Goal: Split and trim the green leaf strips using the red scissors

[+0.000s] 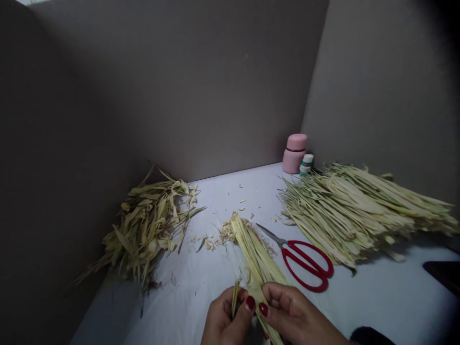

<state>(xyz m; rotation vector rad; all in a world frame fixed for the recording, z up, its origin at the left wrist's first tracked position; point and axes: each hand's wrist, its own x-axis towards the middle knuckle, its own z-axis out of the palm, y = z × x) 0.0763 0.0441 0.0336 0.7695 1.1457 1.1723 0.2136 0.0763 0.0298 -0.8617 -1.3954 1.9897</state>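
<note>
The left hand (224, 318) pinches a thin strip (235, 297) of dry leaf. The right hand (291, 314) holds the leaf bundle (253, 251), which lies on the white desk (377, 297) and points away from the person. The strip looks thin, so a hard pull could snap it, I think. The red scissors (307, 263) lie open just beside the bundle and could poke a hand. A scrap pile (147, 230) sits left, a big leaf heap (359, 211) right, with a pink bottle (294, 153) behind.

Head view, downward (near table (223, 191))
</note>
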